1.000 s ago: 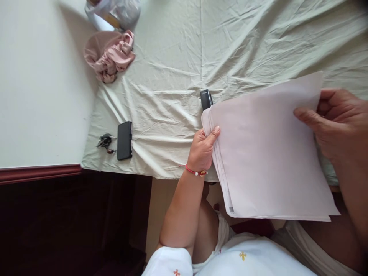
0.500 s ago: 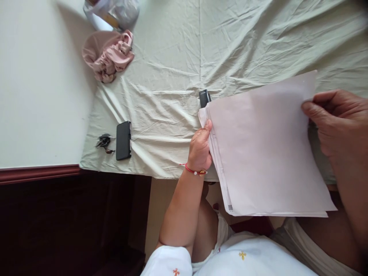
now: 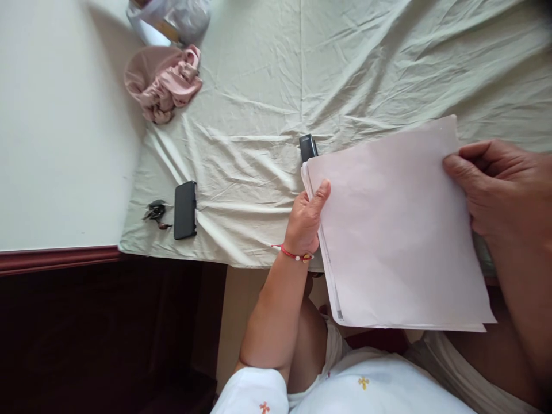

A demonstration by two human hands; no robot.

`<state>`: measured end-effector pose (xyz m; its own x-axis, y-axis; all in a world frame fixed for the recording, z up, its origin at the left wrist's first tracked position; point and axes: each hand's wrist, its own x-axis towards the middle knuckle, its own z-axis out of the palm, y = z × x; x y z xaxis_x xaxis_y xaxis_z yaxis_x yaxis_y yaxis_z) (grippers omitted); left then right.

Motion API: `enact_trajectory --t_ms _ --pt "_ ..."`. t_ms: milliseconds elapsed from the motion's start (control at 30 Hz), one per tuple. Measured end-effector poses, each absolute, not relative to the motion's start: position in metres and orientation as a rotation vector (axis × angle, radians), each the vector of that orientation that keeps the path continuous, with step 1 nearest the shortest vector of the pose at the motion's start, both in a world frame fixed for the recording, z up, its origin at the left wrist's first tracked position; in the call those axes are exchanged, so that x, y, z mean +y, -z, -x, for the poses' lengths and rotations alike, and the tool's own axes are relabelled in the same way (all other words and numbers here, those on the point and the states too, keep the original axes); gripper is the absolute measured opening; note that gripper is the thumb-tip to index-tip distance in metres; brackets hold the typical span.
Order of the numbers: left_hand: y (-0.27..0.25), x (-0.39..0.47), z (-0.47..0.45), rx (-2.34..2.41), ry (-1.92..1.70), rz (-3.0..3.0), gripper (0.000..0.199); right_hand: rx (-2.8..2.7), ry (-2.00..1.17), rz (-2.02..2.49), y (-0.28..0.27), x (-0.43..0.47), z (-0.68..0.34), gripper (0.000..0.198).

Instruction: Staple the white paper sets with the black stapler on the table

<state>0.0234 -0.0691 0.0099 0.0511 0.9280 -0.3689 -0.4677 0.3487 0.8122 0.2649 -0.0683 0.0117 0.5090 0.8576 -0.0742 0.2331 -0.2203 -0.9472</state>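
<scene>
Paper sheets (image 3: 401, 224) fill both my hands. The left hand (image 3: 303, 223) clamps their left edge, thumb on top; the right hand (image 3: 502, 187) pinches the right edge, just below the far right corner. Compared with half a second ago, the top sheet (image 3: 388, 264) sits farther left and the printed strip (image 3: 339, 314) under it has narrowed to a sliver; I read that as left edges nearer to even, though the near right corners stay staggered. The sheets' blank face points up. Their long axis, I judge, runs from over the bench (image 3: 254, 75) out past its near edge, far end leaning left. A small black object (image 3: 307, 148) shows beside their far left corner. By the bench's near left corner I see a phone-like slab (image 3: 185, 210); farther up that left edge, pink cloth (image 3: 172, 83).
</scene>
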Motion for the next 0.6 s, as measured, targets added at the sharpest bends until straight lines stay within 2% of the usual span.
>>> enact_trajectory --t_ms 200,367,500,600 --pt "-0.008 -0.07 -0.021 1.075 -1.129 -0.613 0.019 -0.924 -0.8 1.712 -0.01 -0.07 -0.263 0.016" --pt "-0.01 -0.068 -0.018 1.086 -1.167 -0.544 0.023 -1.046 -0.786 1.63 -0.001 -0.069 -0.271 0.027" --pt "-0.015 -0.067 -0.016 1.049 -1.246 -0.456 0.025 -0.938 -1.12 1.518 -0.004 -0.072 -0.272 0.045" --pt "-0.018 -0.067 -0.017 0.968 -1.244 -0.459 0.033 -0.884 -1.399 1.487 -0.014 -0.079 -0.266 0.05"
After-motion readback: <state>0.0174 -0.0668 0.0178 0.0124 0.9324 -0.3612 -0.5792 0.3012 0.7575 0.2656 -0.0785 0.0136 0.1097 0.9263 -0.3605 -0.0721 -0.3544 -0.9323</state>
